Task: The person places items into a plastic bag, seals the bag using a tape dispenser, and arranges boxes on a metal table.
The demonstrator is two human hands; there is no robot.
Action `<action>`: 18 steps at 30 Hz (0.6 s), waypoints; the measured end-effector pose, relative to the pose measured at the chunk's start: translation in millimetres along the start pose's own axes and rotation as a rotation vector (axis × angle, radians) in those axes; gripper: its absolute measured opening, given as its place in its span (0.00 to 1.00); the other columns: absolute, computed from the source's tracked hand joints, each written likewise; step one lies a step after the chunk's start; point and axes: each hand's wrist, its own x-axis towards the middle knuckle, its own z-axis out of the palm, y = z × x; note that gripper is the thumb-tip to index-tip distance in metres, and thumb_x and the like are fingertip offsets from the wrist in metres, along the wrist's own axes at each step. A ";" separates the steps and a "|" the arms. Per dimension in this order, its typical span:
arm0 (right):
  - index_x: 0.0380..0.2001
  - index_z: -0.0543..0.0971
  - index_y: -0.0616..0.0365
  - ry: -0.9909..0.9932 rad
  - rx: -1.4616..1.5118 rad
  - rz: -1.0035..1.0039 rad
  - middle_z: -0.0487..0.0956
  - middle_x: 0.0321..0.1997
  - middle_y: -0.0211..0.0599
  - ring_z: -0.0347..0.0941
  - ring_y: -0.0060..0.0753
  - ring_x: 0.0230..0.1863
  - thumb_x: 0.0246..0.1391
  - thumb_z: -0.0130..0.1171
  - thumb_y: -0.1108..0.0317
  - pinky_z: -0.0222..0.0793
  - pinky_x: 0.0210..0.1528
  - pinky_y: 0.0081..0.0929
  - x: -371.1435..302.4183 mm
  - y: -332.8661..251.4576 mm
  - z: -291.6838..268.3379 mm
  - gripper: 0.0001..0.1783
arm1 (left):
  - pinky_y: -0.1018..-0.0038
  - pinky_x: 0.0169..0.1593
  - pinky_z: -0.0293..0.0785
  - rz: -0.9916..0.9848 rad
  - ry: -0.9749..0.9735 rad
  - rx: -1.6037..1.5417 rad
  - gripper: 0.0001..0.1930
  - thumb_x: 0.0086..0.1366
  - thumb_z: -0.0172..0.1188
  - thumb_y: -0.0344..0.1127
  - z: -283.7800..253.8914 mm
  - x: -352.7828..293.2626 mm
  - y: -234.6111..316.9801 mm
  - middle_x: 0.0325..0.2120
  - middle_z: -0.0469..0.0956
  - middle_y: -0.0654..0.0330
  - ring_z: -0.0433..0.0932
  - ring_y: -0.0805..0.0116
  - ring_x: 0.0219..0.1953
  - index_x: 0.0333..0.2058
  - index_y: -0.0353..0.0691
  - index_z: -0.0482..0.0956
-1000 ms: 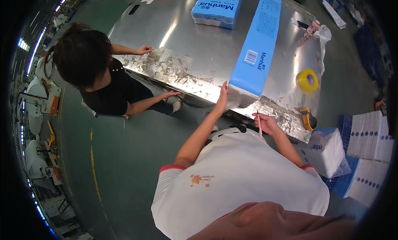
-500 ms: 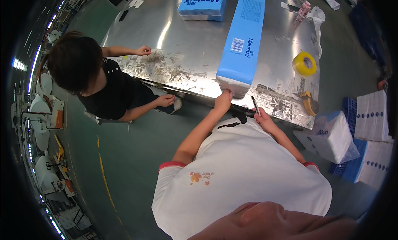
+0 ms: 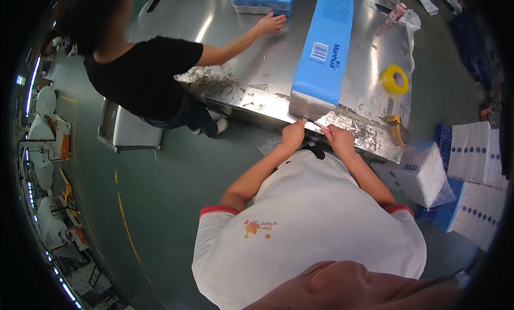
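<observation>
1. Far left, I see a green floor [image 3: 176, 171] with a yellow line across it, and blurred machines along the dark rim of the view.
2. Upper left, a co-worker in a black shirt [image 3: 142, 69] leans over the metal surface [image 3: 251, 69]. Their outstretched hand [image 3: 270, 22] lies flat against a short blue pack [image 3: 262, 0] at the far edge.
3. A grey box [image 3: 128, 129] stands on the floor just beside this person's legs.
4. In the middle, my left hand [image 3: 293, 134] is curled, its fingertips pinched at the near edge of the surface, right under the near end of a long blue pack [image 3: 324, 48]. I cannot tell what the fingers grip.
5. The long blue pack lies lengthwise on the surface, running away from me. Its near end is touching or almost touching both of my hands.
6. My right hand [image 3: 336, 139] is just beside the left, also curled, and holds a thin pale strip [image 3: 317, 125] between thumb and fingers. The strip reaches toward the left hand.
7. Further right on the surface lies a roll of yellow tape [image 3: 394, 79]. Nearer the edge rests a brown tape dispenser [image 3: 397, 129].
8. At the far right corner of the surface lies a crumpled clear bag [image 3: 409, 18].
9. Right of the surface, lower down, a white bundle in clear wrap [image 3: 420, 173] sits against a blue crate [image 3: 441, 141]. Stacks of white packs with blue dots [image 3: 479, 173] stand beyond it.
10. At the bottom, my white shirt [image 3: 305, 230] with red sleeve bands fills the view.
</observation>
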 end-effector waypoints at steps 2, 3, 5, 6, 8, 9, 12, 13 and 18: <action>0.22 0.76 0.55 -0.010 -0.087 -0.012 0.74 0.17 0.42 0.71 0.48 0.19 0.50 0.54 0.52 0.65 0.21 0.38 11.3 -0.3 -2.1 0.17 | 0.61 0.26 0.71 -0.022 0.009 -0.002 0.05 0.55 0.47 0.29 4.7 -1.6 -1.1 0.17 0.75 0.50 0.77 0.53 0.22 0.26 0.34 0.69; 0.21 0.75 0.55 0.002 -0.139 -0.054 0.74 0.16 0.42 0.71 0.47 0.18 0.49 0.54 0.51 0.65 0.20 0.37 15.9 0.8 -2.1 0.18 | 0.61 0.26 0.71 -0.026 0.016 -0.023 0.04 0.54 0.47 0.29 7.0 -1.9 -1.6 0.17 0.75 0.50 0.76 0.52 0.22 0.26 0.34 0.69; 0.20 0.75 0.55 -0.042 -0.235 -0.080 0.74 0.16 0.42 0.71 0.47 0.18 0.49 0.54 0.51 0.65 0.20 0.37 22.6 -0.8 -3.7 0.18 | 0.60 0.25 0.71 -0.020 0.050 -0.077 0.03 0.52 0.47 0.27 4.0 -4.7 0.0 0.16 0.75 0.50 0.76 0.53 0.21 0.25 0.34 0.69; 0.19 0.74 0.55 -0.063 -0.282 -0.092 0.74 0.15 0.41 0.71 0.47 0.18 0.49 0.54 0.51 0.65 0.20 0.37 26.6 -1.5 -5.1 0.18 | 0.61 0.25 0.71 -0.028 0.063 -0.088 0.03 0.52 0.47 0.27 6.3 -4.9 -1.0 0.16 0.75 0.50 0.76 0.53 0.21 0.25 0.34 0.69; 0.19 0.74 0.55 -0.078 -0.323 -0.139 0.73 0.15 0.41 0.70 0.46 0.18 0.49 0.54 0.52 0.64 0.20 0.37 32.8 -1.8 -7.7 0.18 | 0.61 0.25 0.71 -0.042 0.091 -0.108 0.03 0.52 0.47 0.27 13.5 -4.3 -3.3 0.16 0.75 0.51 0.76 0.54 0.21 0.25 0.35 0.69; 0.19 0.74 0.56 -0.094 -0.346 -0.150 0.73 0.15 0.41 0.70 0.46 0.18 0.49 0.54 0.52 0.64 0.20 0.37 34.9 -0.4 -8.8 0.18 | 0.62 0.25 0.71 -0.044 0.095 -0.107 0.03 0.51 0.48 0.27 17.5 -3.8 -4.3 0.16 0.74 0.51 0.77 0.55 0.21 0.25 0.35 0.69; 0.19 0.74 0.56 -0.140 -0.383 -0.166 0.73 0.16 0.40 0.71 0.45 0.19 0.49 0.55 0.53 0.65 0.21 0.36 38.7 -0.8 -10.6 0.18 | 0.63 0.25 0.71 -0.046 0.105 -0.164 0.03 0.51 0.49 0.27 12.1 -4.7 -3.7 0.15 0.74 0.52 0.77 0.55 0.21 0.25 0.35 0.69; 0.19 0.74 0.56 -0.150 -0.384 -0.179 0.74 0.16 0.40 0.71 0.45 0.19 0.49 0.55 0.53 0.65 0.21 0.36 40.6 -1.9 -11.5 0.18 | 0.63 0.25 0.71 -0.049 0.104 -0.170 0.03 0.51 0.49 0.27 13.8 -4.0 -6.1 0.15 0.74 0.52 0.77 0.55 0.21 0.25 0.35 0.69; 0.19 0.74 0.56 -0.151 -0.396 -0.250 0.73 0.15 0.40 0.71 0.44 0.18 0.49 0.55 0.53 0.65 0.20 0.35 46.4 -0.7 -9.8 0.17 | 0.63 0.26 0.71 -0.090 0.072 -0.151 0.03 0.52 0.48 0.28 15.0 -3.0 -6.3 0.15 0.74 0.52 0.77 0.55 0.21 0.24 0.36 0.70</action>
